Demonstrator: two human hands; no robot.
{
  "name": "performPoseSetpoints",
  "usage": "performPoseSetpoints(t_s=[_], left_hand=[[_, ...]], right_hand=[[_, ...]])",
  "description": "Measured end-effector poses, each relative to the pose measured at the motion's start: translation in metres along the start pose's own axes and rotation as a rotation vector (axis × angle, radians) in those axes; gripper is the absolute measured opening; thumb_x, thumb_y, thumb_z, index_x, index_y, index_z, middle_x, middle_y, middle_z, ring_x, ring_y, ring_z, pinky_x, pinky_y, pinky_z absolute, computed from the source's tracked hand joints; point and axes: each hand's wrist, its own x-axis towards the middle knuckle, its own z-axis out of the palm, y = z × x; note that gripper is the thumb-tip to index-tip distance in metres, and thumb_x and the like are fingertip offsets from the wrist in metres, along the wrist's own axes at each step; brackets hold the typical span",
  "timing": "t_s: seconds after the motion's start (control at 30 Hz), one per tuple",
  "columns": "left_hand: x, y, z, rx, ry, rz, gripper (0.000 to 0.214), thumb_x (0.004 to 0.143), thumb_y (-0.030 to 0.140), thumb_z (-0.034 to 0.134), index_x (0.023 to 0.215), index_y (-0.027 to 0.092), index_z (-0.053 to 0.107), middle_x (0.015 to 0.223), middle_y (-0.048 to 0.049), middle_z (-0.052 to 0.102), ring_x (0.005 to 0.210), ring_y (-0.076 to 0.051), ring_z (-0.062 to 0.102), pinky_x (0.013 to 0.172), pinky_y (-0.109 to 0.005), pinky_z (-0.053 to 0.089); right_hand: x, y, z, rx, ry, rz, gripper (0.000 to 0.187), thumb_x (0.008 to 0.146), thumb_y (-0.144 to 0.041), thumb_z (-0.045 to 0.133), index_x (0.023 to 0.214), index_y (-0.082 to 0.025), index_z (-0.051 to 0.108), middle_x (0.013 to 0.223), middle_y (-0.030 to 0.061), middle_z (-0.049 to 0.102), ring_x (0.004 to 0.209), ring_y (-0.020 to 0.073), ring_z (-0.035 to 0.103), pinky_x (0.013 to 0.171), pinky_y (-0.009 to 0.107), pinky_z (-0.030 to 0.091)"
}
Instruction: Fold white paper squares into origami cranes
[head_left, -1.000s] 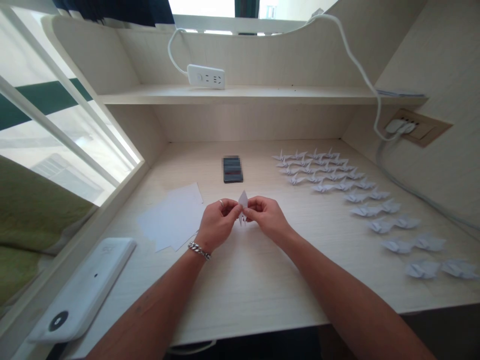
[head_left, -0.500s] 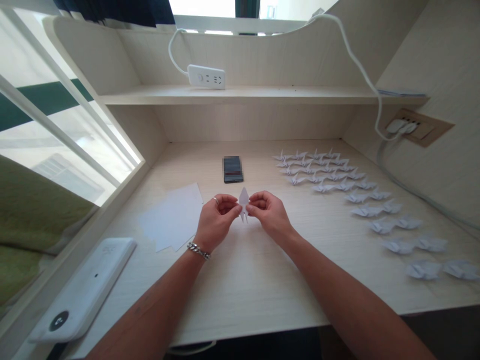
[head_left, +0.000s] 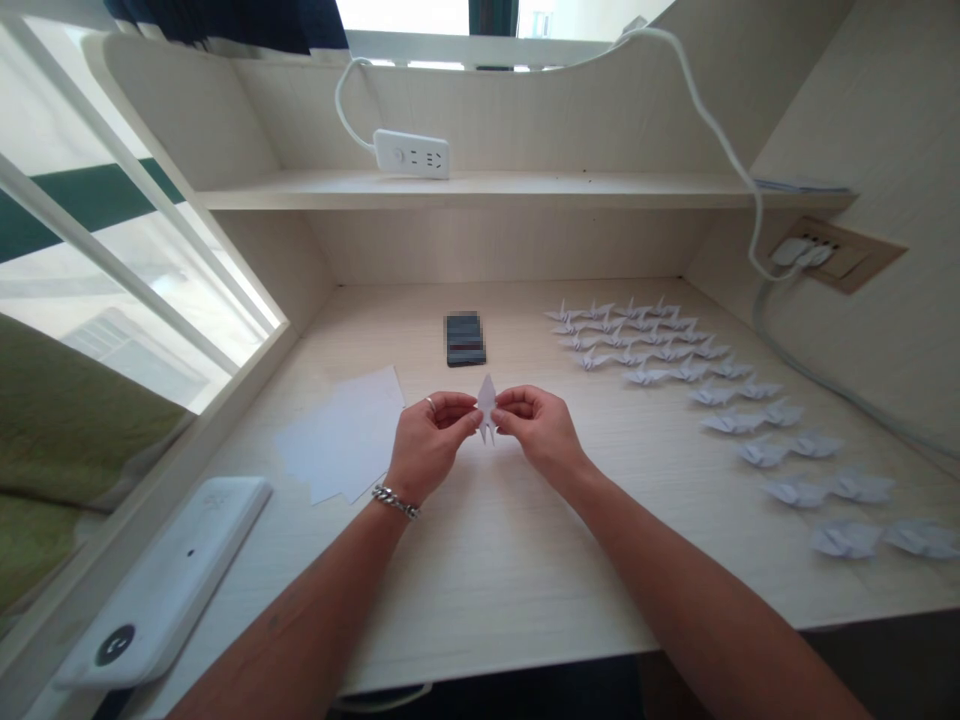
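A small white folded paper (head_left: 487,394) is pinched between my two hands just above the middle of the desk. Its single point is up and two narrow legs hang below. My left hand (head_left: 431,438), wearing a ring and a chain bracelet, grips its left edge between thumb and fingers. The right edge is held the same way by my right hand (head_left: 541,425). Flat white paper sheets (head_left: 345,430) lie overlapping to the left of my left hand. Several rows of folded paper cranes (head_left: 667,350) stand to the right.
A dark phone (head_left: 466,340) lies behind my hands. At the desk's left edge is a long white device (head_left: 172,570). A white power strip (head_left: 412,154) rests on the shelf (head_left: 510,190). A white cable (head_left: 720,125) runs down to the wall socket (head_left: 847,258) on the right.
Almost nothing differs. Both hands keep their pinch on the folded paper, with only a very slight shift of the fingers.
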Motion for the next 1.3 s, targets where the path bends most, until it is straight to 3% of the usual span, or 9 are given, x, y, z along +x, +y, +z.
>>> performPoseSetpoints(t_s=[0.27,0.53,1.03,1.3], left_hand=[[0.000,0.000,0.000,-0.019,0.009,0.003,0.027,0.064,0.026,0.079,0.085,0.012,0.069,0.078,-0.0059,0.073,0.074,-0.018,0.069,0.073,-0.032,0.056],[-0.001,0.004,-0.001,-0.008,-0.032,0.017,0.025,0.064,0.025,0.079,0.083,0.012,0.069,0.080,-0.0064,0.073,0.075,-0.018,0.068,0.075,-0.031,0.055],[-0.003,0.007,-0.002,0.004,-0.111,0.027,0.023,0.065,0.026,0.077,0.082,0.013,0.070,0.081,-0.0067,0.073,0.073,-0.018,0.068,0.071,-0.030,0.054],[-0.002,0.010,-0.006,0.027,-0.148,0.010,0.010,0.066,0.020,0.074,0.075,0.015,0.072,0.070,-0.0038,0.071,0.065,-0.015,0.064,0.064,-0.026,0.052]], right_hand=[[0.000,-0.002,0.000,0.015,-0.006,0.028,0.026,0.058,-0.026,0.079,0.078,-0.016,0.065,0.067,0.0009,0.068,0.064,0.0148,0.064,0.062,0.029,0.054],[-0.001,-0.006,-0.004,0.009,-0.113,0.085,0.022,0.061,-0.028,0.077,0.075,-0.015,0.067,0.072,0.0021,0.069,0.067,0.0150,0.064,0.064,0.029,0.054],[-0.003,-0.014,-0.004,0.016,-0.124,0.050,0.025,0.056,-0.029,0.080,0.075,-0.015,0.071,0.071,0.0020,0.070,0.066,0.0150,0.064,0.066,0.031,0.054],[-0.003,-0.013,-0.006,0.072,-0.176,0.088,0.019,0.055,-0.023,0.080,0.073,-0.016,0.075,0.064,0.0022,0.071,0.062,0.0160,0.066,0.066,0.032,0.055]])
